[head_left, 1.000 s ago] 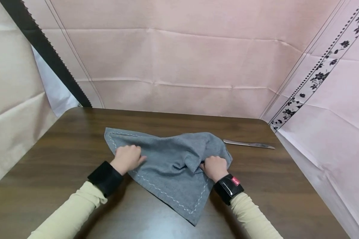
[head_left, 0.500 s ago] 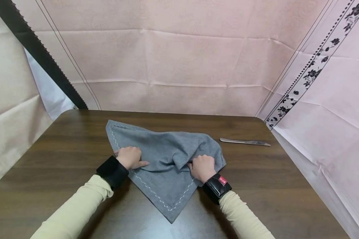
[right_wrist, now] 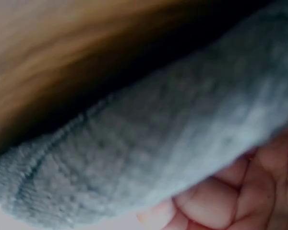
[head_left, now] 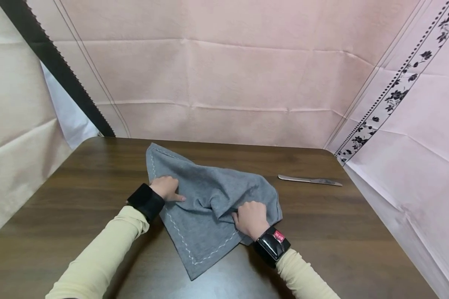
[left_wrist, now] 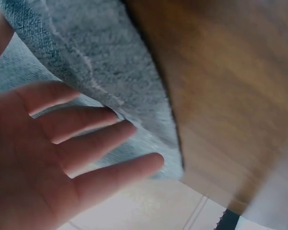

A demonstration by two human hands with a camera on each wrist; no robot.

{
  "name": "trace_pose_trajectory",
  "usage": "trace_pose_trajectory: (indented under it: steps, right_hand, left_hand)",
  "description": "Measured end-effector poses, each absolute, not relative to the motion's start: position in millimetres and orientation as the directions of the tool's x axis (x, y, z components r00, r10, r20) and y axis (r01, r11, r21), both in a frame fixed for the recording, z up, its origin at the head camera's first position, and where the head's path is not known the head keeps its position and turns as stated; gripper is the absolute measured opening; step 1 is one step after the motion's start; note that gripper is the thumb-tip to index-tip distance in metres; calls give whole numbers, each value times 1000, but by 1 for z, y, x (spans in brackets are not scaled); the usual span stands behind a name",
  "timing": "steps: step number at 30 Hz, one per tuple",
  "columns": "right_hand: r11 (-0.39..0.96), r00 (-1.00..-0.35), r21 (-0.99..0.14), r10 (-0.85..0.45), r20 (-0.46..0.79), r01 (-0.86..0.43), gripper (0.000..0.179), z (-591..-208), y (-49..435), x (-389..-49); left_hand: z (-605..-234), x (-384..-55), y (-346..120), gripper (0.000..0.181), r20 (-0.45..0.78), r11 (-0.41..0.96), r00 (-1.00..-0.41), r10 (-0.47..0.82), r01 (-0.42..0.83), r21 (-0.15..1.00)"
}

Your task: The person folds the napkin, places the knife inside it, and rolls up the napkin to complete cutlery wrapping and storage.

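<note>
the gray cloth has turned clockwise, left fingers spread, right fingers gripping it.

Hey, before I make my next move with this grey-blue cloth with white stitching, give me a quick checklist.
1. Right hand has hold of the grey-blue, white-stitched cloth: ok, fingers curled at its bunched part.
2. Left hand grips the cloth: not ok, fingers nearly straight rather than curled round it.
3. Cloth smooth: not ok, folds gather beside the right hand.
4. Thin silver metal knife apart from the cloth: ok, it lies separately to the right on the brown wooden table.
5. Nothing beneath the cloth: cannot tell, its underside is mostly hidden.
</note>
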State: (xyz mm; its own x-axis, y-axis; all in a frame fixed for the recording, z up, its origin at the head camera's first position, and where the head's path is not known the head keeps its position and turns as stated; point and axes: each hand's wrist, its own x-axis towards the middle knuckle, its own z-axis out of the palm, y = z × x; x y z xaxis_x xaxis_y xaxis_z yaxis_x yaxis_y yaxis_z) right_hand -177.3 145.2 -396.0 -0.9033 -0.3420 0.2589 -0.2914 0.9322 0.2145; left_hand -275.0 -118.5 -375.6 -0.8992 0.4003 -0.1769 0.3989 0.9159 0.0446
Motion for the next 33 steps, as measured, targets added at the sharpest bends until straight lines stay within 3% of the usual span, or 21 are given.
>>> trace_pose_trajectory:
  steps: [5, 9, 14, 18, 22, 25, 29, 33]
  right_hand:
    - [911, -880, 234, -395, 264, -339, 48, -391, 138, -167]
    - [908, -884, 196, -410, 225, -371, 54, -386, 136, -167]
    - [944, -926, 40, -328, 188, -326, 57, -378, 153, -172]
    - [958, -925, -24, -268, 268, -285, 49, -373, 180, -178]
    - [949, -912, -82, -266, 313, -305, 38, -370, 206, -180]
    - [930, -904, -99, -314, 290, -354, 28, -371, 218, -178]
    - [915, -893, -67, -369, 259, -398, 15, -379, 224, -175]
    - [910, -889, -27, -397, 230, -413, 26, -387, 224, -171]
  left_hand:
    - [-375, -282, -126, 60, -173, 891, -875, 453, 450, 55]
    - [-376, -283, -133, 60, -147, 882, -870, 470, 469, 46]
    - [-375, -263, -126, 31, 56, 841, -839, 541, 540, -31]
    - [-369, -223, -114, 23, 211, 749, -727, 654, 660, -47]
    - [-372, -188, -104, 31, 170, 592, -587, 792, 806, 25]
    - [-379, -174, -102, 34, 106, 527, -529, 842, 848, 45]
    - [-385, -168, -103, 35, 52, 538, -540, 840, 842, 45]
    - [-384, -168, -107, 37, 23, 543, -546, 837, 836, 75]
